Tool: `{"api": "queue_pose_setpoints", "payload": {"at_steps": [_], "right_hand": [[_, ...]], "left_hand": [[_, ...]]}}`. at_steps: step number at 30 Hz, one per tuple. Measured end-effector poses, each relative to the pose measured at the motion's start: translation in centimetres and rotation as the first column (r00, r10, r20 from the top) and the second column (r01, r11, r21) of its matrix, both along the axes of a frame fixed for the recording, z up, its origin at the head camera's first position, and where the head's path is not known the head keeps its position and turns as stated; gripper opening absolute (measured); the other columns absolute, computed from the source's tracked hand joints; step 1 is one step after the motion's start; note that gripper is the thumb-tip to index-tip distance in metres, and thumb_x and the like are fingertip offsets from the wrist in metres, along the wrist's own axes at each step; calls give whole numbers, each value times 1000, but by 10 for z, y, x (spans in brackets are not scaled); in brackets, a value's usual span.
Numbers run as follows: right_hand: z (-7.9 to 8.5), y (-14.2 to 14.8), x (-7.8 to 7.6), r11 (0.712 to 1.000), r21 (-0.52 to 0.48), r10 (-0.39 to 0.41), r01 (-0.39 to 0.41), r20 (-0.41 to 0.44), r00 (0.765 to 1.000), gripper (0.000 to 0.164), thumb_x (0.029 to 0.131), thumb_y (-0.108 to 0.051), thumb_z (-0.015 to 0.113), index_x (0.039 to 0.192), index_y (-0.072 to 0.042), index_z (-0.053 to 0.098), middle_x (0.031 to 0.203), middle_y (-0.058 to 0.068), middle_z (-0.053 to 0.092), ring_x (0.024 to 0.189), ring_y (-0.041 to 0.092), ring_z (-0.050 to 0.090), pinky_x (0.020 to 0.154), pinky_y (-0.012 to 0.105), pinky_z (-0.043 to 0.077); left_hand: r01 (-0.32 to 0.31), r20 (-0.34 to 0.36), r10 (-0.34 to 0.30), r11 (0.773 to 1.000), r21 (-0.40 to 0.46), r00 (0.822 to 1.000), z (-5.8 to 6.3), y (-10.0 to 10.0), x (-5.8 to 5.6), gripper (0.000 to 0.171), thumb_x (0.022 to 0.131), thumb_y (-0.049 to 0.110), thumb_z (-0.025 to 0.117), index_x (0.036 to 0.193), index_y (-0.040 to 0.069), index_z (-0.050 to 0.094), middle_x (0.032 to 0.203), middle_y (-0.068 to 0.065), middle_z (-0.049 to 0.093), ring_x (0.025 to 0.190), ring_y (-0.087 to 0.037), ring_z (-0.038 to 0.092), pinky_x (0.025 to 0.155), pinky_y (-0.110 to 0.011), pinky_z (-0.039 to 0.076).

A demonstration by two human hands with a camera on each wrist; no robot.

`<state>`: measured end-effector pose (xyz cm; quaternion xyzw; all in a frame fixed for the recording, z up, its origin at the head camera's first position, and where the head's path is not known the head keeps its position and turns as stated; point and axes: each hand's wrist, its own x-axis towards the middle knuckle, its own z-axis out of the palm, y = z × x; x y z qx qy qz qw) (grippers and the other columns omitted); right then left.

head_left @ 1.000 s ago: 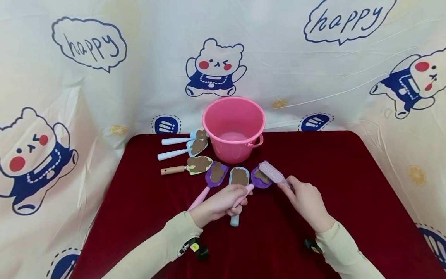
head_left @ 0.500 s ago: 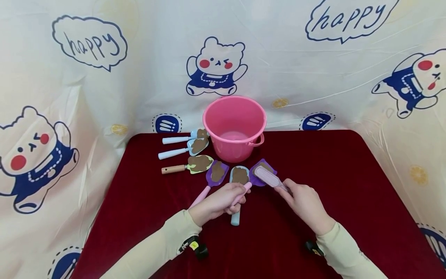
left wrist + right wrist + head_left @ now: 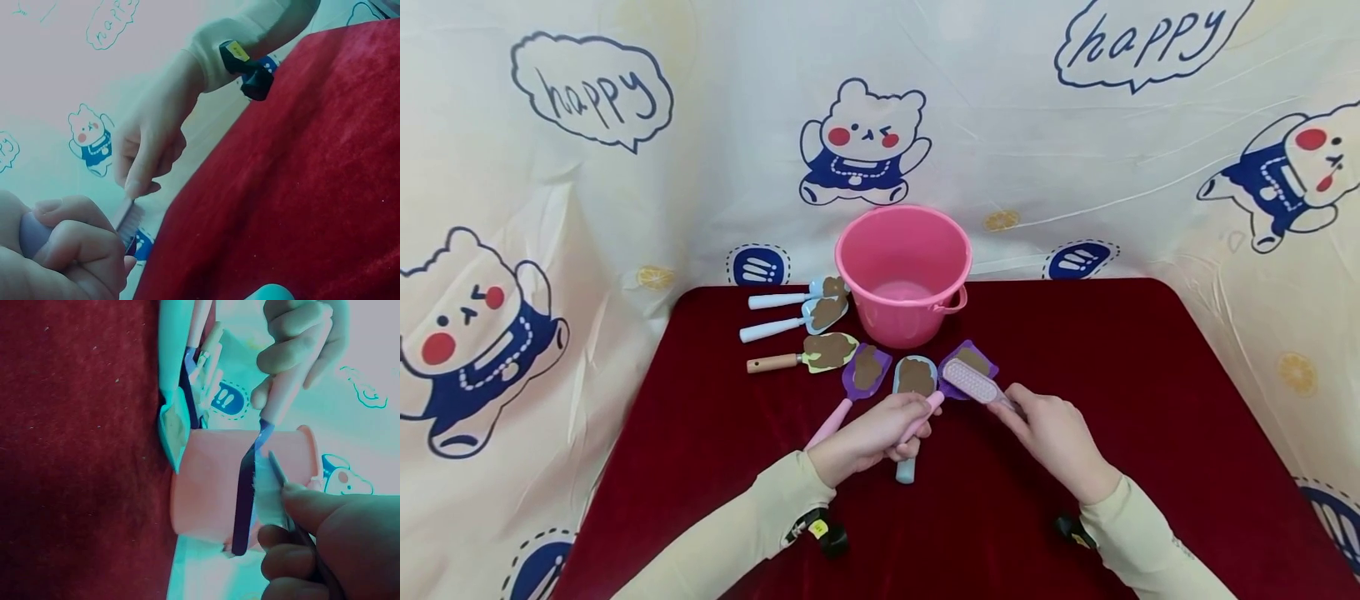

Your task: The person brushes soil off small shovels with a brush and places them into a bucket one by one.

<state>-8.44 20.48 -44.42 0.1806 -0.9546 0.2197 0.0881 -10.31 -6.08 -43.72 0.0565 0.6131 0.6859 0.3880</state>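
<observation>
My left hand [image 3: 880, 429] grips the pink handle of a purple-bladed shovel [image 3: 992, 370], its blade smeared brown. My right hand [image 3: 1060, 437] pinches a pale brush [image 3: 972, 381] by its handle. In the right wrist view, the brush's bristles [image 3: 267, 494] face the shovel's blade [image 3: 244, 506], held above the table. Near my left hand lies a light blue shovel [image 3: 906, 471] with brown on its blade. Left of it rests another purple shovel [image 3: 847, 390], partly hidden by my left forearm. In the left wrist view, the held handle [image 3: 34, 236] shows between curled fingers.
A pink bucket [image 3: 898, 321] stands at the back of the red-covered table [image 3: 1075, 342]. To its left lie a wooden-handled trowel [image 3: 772, 363] and two light blue trowels [image 3: 771, 331], all brown on their blades. A printed cloth [image 3: 715, 150] hangs behind.
The brush has moved from the blade's upper part down and left across it. The held shovel's blade has turned slightly. My left hand has barely moved.
</observation>
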Motion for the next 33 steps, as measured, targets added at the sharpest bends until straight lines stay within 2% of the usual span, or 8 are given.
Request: {"api": "queue_pose_setpoints", "payload": {"at_steps": [9, 18, 27, 33], "right_hand": [[-3, 4, -3, 998, -18, -60, 60, 1, 998, 21, 98, -25, 75, 90, -12, 61, 61, -7, 41, 50, 7, 37, 46, 25, 34], [-5, 0, -4, 999, -28, 38, -38, 16, 999, 21, 97, -27, 76, 88, -16, 61, 60, -11, 44, 51, 3, 36, 47, 22, 35], [-6, 3, -5, 999, -18, -41, 41, 1, 999, 22, 97, -24, 76, 88, -12, 60, 60, -8, 39, 50, 6, 36, 46, 24, 34], [-5, -1, -3, 1000, -27, 13, -12, 25, 1000, 19, 97, -26, 76, 89, -15, 62, 61, -10, 43, 51, 3, 36, 47, 22, 36]], "left_hand": [[6, -6, -6, 1000, -8, 1000, -8, -1, 1, 25, 110, 19, 38, 120, -1, 47, 76, 1, 42, 49, -3, 30, 45, -17, 19], [8, -11, -8, 1000, 3, 1000, -8, -1, 1, 27, 111, 20, 37, 123, -3, 46, 75, 1, 42, 48, -3, 30, 44, -17, 19], [6, -14, -6, 1000, -10, 1000, -7, -2, 3, 27, 111, 19, 36, 123, -3, 47, 76, 0, 44, 49, -4, 31, 46, -17, 21], [0, -20, 0, 1000, -23, 1000, -6, -1, 1, 31, 111, 19, 36, 126, -7, 45, 75, 1, 43, 49, -4, 30, 45, -18, 21]]}}
